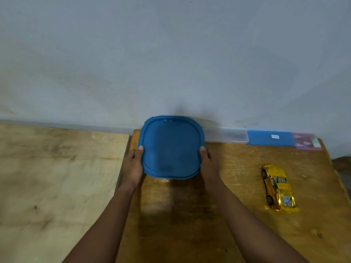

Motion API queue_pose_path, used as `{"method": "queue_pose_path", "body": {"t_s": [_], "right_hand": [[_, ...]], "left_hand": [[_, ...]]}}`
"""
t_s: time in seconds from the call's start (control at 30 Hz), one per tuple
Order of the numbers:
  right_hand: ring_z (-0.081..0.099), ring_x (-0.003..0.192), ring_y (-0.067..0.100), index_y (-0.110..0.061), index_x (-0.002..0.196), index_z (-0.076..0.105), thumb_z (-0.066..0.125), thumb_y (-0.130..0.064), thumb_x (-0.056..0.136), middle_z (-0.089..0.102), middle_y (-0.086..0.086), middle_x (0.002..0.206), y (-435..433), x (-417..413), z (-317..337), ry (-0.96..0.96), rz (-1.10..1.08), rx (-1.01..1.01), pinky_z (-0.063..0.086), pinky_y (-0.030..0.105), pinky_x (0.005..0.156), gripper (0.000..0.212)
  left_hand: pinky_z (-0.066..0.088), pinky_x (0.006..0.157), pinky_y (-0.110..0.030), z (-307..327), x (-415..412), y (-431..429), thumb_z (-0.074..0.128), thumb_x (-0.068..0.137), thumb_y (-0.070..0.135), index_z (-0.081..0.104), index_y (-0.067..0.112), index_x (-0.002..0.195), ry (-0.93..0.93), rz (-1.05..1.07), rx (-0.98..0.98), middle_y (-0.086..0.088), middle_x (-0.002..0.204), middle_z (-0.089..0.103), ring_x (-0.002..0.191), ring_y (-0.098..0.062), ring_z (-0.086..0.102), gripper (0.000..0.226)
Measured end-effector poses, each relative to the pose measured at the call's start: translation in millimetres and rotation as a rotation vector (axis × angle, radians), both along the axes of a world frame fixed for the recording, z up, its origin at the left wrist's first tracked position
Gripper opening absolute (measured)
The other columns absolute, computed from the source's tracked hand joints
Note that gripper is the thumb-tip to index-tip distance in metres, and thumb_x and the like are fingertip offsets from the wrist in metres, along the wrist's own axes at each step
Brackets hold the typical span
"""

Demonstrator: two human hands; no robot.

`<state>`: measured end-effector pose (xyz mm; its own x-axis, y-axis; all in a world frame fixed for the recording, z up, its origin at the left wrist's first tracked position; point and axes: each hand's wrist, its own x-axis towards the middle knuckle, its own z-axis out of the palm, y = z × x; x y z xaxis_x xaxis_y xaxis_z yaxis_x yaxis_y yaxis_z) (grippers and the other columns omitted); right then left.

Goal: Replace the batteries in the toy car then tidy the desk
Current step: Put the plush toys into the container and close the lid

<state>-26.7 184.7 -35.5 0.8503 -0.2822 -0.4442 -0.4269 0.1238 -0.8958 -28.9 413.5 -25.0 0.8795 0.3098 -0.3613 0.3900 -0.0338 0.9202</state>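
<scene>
A square blue-lidded container is at the back of the brown wooden desk, close to the wall. My left hand grips its left side and my right hand grips its right side, thumbs on the lid's rim. The container's body is hidden under the lid. A yellow toy car rests on its wheels at the right of the desk, apart from both hands. No batteries are visible.
A flat clear case with a blue part and a pink end lies along the wall at the back right. A paler plywood surface adjoins the desk on the left. The grey wall rises behind.
</scene>
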Motion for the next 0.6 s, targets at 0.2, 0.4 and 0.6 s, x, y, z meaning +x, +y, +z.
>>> {"method": "queue_pose_path", "body": {"t_s": [0.2,0.4,0.6], "right_hand": [[0.071,0.079,0.016,-0.015,0.107,0.068,0.056,-0.046,0.098,0.075,0.002,0.095,-5.8,-6.0,15.1,0.068,0.026,0.09,0.053,0.029,0.059,0.035],[0.054,0.054,0.008,-0.013,0.102,0.066,0.057,-0.042,0.097,0.066,-0.001,0.076,-6.0,-29.9,15.5,0.074,0.069,0.044,0.04,0.023,0.046,0.031],[0.059,0.068,0.013,-0.012,0.115,0.064,0.061,-0.029,0.097,0.068,0.006,0.099,-1.6,-36.1,9.6,0.047,0.083,0.03,0.046,0.021,0.049,0.025]], "left_hand": [[0.055,0.082,-0.063,-3.7,-3.4,1.6,0.061,0.083,0.071,0.058,-0.011,0.099,-0.018,0.012,-0.052,-0.029,0.096,0.067,0.091,-0.04,0.068,0.084],[0.056,0.079,-0.029,1.5,-33.2,-12.9,0.043,0.105,0.045,0.071,0.018,0.114,-0.032,0.006,-0.151,-0.001,0.104,0.077,0.096,-0.014,0.072,0.04],[0.053,0.066,-0.024,-6.3,-43.0,-15.8,0.054,0.103,0.029,0.063,0.009,0.095,-0.004,0.03,-0.17,0.0,0.083,0.07,0.077,-0.009,0.067,0.023]]}}
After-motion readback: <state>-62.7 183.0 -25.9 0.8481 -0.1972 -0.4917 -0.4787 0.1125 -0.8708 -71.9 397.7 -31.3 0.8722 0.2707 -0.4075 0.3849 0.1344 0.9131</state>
